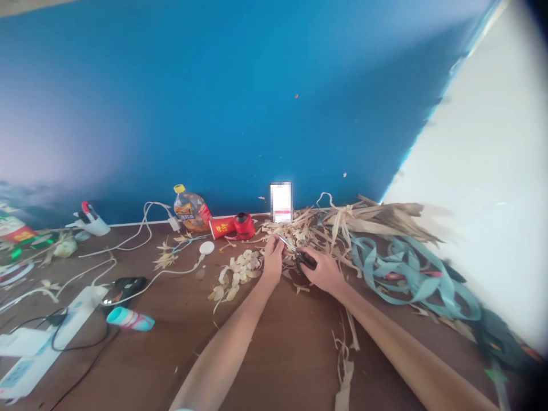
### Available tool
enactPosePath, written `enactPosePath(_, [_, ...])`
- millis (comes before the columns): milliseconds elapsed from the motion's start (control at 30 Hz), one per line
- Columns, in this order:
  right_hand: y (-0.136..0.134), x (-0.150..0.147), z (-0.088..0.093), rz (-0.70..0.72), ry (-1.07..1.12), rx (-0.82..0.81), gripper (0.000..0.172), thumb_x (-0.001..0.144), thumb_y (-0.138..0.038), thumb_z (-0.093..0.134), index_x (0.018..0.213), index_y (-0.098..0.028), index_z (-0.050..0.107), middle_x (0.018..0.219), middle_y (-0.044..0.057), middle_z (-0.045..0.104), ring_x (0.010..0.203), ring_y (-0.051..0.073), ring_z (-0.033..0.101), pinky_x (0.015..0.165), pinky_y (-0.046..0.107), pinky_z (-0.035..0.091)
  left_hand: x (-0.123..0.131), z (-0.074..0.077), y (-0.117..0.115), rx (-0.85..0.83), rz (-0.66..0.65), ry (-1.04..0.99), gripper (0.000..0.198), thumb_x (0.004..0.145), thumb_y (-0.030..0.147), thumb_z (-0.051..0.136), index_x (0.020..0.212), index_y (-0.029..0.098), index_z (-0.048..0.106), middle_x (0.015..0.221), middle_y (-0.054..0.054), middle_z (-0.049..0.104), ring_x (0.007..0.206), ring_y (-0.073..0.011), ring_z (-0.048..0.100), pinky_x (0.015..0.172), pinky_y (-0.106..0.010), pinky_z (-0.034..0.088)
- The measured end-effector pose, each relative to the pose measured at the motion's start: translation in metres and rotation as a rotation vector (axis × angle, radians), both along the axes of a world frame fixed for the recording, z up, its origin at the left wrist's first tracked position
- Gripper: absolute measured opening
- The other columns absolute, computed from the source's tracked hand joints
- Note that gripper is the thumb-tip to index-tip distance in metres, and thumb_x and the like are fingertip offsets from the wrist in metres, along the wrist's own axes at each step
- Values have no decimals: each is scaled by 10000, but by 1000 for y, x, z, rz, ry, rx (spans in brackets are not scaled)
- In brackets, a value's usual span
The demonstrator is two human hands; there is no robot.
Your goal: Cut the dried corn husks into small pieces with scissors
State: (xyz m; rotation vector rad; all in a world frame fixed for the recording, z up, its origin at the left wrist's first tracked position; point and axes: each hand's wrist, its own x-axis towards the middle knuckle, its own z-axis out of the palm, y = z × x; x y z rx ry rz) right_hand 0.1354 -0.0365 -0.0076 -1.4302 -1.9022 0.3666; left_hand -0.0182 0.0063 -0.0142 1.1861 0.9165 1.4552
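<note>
In the head view my right hand (323, 271) is closed round the black handles of a pair of scissors (291, 244). The metal blades point up and left, their tips close to the fingers of my left hand (273, 257). Those fingers are pinched together; whatever sits between them is too small to make out. Just left of that hand lies a cluster of pale, rounded husk pieces (245, 267). Behind both hands spreads a heap of dry husk scraps (306, 225), with long dried husks (385, 220) to its right.
A white-screened phone (281, 202) leans against the blue wall. Left are a bottle (190, 211), red cup (222, 227), white cables, a power strip (51, 342) and a turquoise roll (131, 319). Coiled teal ribbon (411, 274) lies right. Husk strips (343, 365) trail toward the front.
</note>
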Motion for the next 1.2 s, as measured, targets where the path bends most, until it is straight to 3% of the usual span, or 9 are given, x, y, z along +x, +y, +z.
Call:
enactPosePath(333, [-2,3,3,51,39,-16,326,756,-265,559,1063,-212,654,757,7,667,688,170,619,655,263,466,-1,1,-2,-14,-10,7,268,827,417,571,750,188,454,638,36,418,574,-94,386,560,-229,324])
enactPosePath(633, [-2,2,0,7,42,-1,333,779,-274,549,1082,-205,665,736,14,663,666,169,616,641,264,465,-1,1,0,-5,-7,91,291,861,459,524,775,186,474,662,19,481,567,-101,447,576,-243,370])
enactPosePath(800, [-1,2,0,-63,17,38,351,776,-279,564,1111,-226,652,804,21,696,723,182,648,682,279,481,0,1,0,24,22,116,267,875,444,510,827,181,500,677,19,487,577,-100,441,588,-239,369])
enactPosePath(1000, [0,1,-2,-29,-58,59,360,777,-260,566,1129,-243,639,958,25,727,829,198,678,747,295,503,-1,0,2,-5,18,81,255,872,417,517,779,184,475,613,36,448,561,-96,408,577,-230,343])
enactPosePath(1200, [-1,1,-2,-42,-69,40,361,769,-265,576,1123,-245,646,938,26,737,817,206,684,754,308,513,-1,-2,3,-40,1,1,274,845,425,550,754,178,472,611,39,438,549,-86,388,556,-221,319])
